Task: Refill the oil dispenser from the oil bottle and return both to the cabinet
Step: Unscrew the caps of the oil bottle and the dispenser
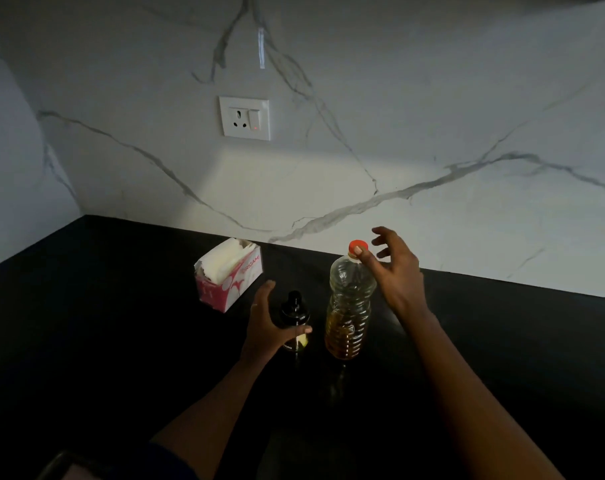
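A clear plastic oil bottle (349,306) with a red cap (358,245) stands upright on the black counter (121,323), about a third full of amber oil. Just left of it stands a small dark oil dispenser (295,311) with a black top. My left hand (264,323) is spread beside the dispenser's left side, thumb lying across its front, fingers not closed around it. My right hand (394,271) hovers at the bottle's top with fingers apart, its thumb tip resting on the red cap.
A pink and white tissue box (230,275) sits behind and left of the dispenser. A marble backsplash with a white wall socket (244,117) rises behind the counter. The wall corner is at the left. No cabinet is in view.
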Demonstrator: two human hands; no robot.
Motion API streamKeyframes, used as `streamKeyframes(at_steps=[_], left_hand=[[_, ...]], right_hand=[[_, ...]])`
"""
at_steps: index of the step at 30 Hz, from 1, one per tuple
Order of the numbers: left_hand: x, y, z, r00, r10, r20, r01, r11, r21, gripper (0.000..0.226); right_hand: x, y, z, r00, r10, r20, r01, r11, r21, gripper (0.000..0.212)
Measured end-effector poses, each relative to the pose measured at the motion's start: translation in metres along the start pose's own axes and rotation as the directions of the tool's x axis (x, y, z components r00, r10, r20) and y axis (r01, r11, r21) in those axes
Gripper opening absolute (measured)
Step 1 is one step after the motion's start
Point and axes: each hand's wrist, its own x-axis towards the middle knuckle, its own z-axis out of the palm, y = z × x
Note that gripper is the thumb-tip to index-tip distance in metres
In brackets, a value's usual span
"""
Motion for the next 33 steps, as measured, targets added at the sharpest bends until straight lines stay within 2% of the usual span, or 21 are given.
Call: streamKeyframes(at_steps=[3, 5, 7, 10, 14, 18, 21, 24, 28, 30, 33], left_hand=[[0.003, 0.037, -0.005, 0.961, 0.270, -0.053, -0.270, 0.963, 0.002, 0.102], [0.006, 0.061, 0.000, 0.941, 0.338, 0.008, -0.338, 0.941, 0.013, 0.101], [0.011, 0.086, 0.009, 0.946, 0.307, 0.108, -0.308, 0.951, -0.004, 0.100], [0.019, 0.108, 0.026, 0.954, 0.162, 0.251, -0.168, 0.986, 0.005, 0.110], [0.023, 0.114, 0.040, 0.946, 0.078, 0.313, -0.094, 0.995, 0.034, 0.114], [0.020, 0.114, 0.044, 0.954, 0.065, 0.294, -0.055, 0.998, -0.042, 0.094], [0.020, 0.116, 0.044, 0.960, 0.063, 0.274, -0.060, 0.998, -0.020, 0.092], [0.019, 0.116, 0.047, 0.967, 0.067, 0.248, -0.063, 0.998, -0.023, 0.090], [0.020, 0.118, 0.047, 0.969, 0.055, 0.243, -0.047, 0.998, -0.039, 0.091], [0.020, 0.118, 0.047, 0.969, 0.049, 0.242, -0.040, 0.998, -0.040, 0.093], [0.022, 0.120, 0.048, 0.969, 0.053, 0.241, -0.048, 0.999, -0.026, 0.090]], right_hand=[[0.016, -0.019, -0.007, 0.999, 0.012, 0.041, -0.001, 0.969, -0.246, 0.074], [0.024, -0.031, -0.009, 0.996, 0.045, 0.082, -0.006, 0.906, -0.423, 0.069], [0.030, -0.042, -0.011, 0.991, 0.071, 0.113, 0.003, 0.833, -0.553, 0.064], [0.039, -0.050, -0.011, 0.980, 0.107, 0.168, 0.028, 0.761, -0.648, 0.054], [0.048, -0.056, -0.008, 0.963, 0.118, 0.241, 0.076, 0.742, -0.666, 0.039], [0.053, -0.058, -0.010, 0.923, 0.106, 0.369, 0.147, 0.791, -0.594, 0.022], [0.055, -0.065, -0.018, 0.868, 0.107, 0.484, 0.183, 0.838, -0.514, 0.027], [0.060, -0.066, -0.020, 0.893, 0.089, 0.441, 0.181, 0.827, -0.532, 0.039], [0.059, -0.060, -0.013, 0.936, 0.143, 0.323, 0.123, 0.726, -0.676, 0.050], [0.058, -0.059, -0.009, 0.924, 0.142, 0.354, 0.159, 0.701, -0.695, 0.042], [0.062, -0.060, -0.008, 0.886, 0.124, 0.447, 0.219, 0.737, -0.639, 0.019]])
